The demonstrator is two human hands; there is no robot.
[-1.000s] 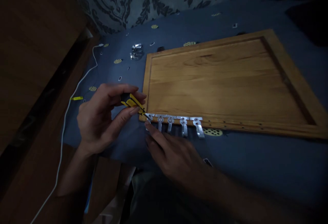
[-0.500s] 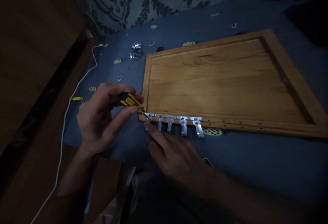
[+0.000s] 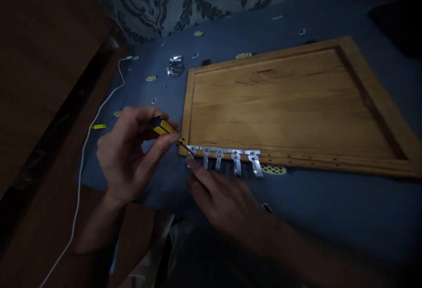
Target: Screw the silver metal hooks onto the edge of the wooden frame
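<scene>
A framed wooden panel (image 3: 283,99) lies flat on a blue patterned cloth (image 3: 329,209). Several small metal clips (image 3: 235,158) are fixed in a row along its near edge. My left hand (image 3: 128,151) is closed around a yellow and black screwdriver (image 3: 165,128), whose tip rests on the leftmost clip (image 3: 192,149) at the panel's near left corner. My right hand (image 3: 224,200) lies just below that clip, fingers stretched out, one fingertip touching the clip's lower end.
A small heap of spare metal clips (image 3: 174,66) lies on the cloth beyond the panel's far left corner. A white cable (image 3: 89,134) runs along the cloth's left edge beside dark wooden furniture (image 3: 42,59). Small black bits dot the cloth.
My left hand has turned the screwdriver handle slightly, and the handle now sits a little higher and further left. My right hand and the panel have stayed in place.
</scene>
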